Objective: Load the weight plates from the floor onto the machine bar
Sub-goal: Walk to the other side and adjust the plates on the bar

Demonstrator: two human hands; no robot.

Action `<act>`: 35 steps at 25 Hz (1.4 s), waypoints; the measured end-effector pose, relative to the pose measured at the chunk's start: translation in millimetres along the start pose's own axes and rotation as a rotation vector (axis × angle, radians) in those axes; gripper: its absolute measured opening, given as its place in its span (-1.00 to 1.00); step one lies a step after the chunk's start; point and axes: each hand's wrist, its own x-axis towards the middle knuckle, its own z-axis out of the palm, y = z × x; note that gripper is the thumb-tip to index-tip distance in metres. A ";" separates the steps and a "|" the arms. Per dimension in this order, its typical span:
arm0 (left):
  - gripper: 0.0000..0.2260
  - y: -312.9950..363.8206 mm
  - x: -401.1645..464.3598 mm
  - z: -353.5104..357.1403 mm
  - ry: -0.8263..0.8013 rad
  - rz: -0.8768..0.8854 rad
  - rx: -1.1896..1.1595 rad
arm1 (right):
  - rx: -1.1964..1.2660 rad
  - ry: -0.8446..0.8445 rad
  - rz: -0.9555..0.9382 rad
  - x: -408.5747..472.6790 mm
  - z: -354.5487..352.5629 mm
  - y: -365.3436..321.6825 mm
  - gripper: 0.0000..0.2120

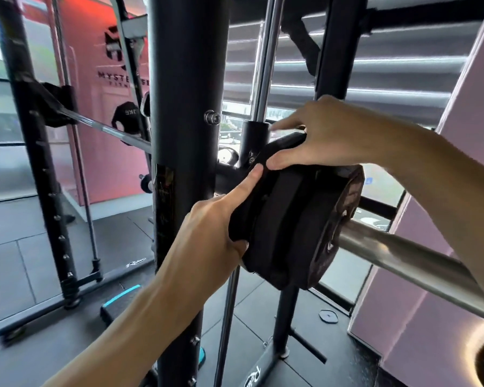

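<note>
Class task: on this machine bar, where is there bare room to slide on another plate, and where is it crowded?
Free: the bare chrome sleeve outboard of the weight plates. Crowded: the inner end, where the left hand and right hand grip the plates.

Plates (288, 219): matt black, rubbery look. Bar (403, 255): smooth polished metal, glossy. Post (185, 107): dark painted metal, satin. Floor (25, 261): matt grey tiles.
</note>
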 end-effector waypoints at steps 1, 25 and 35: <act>0.04 -2.6 0.3 0.0 0.024 -0.019 0.034 | -0.003 0.008 -0.010 3.0 0.4 -1.3 -0.28; -0.29 -15.9 -7.4 6.4 0.363 0.082 0.414 | 0.361 0.106 -0.112 27.6 26.3 34.7 -0.66; -0.01 62.9 21.0 -2.6 -0.216 0.301 0.433 | 0.328 0.010 -0.083 0.0 23.8 72.4 -0.23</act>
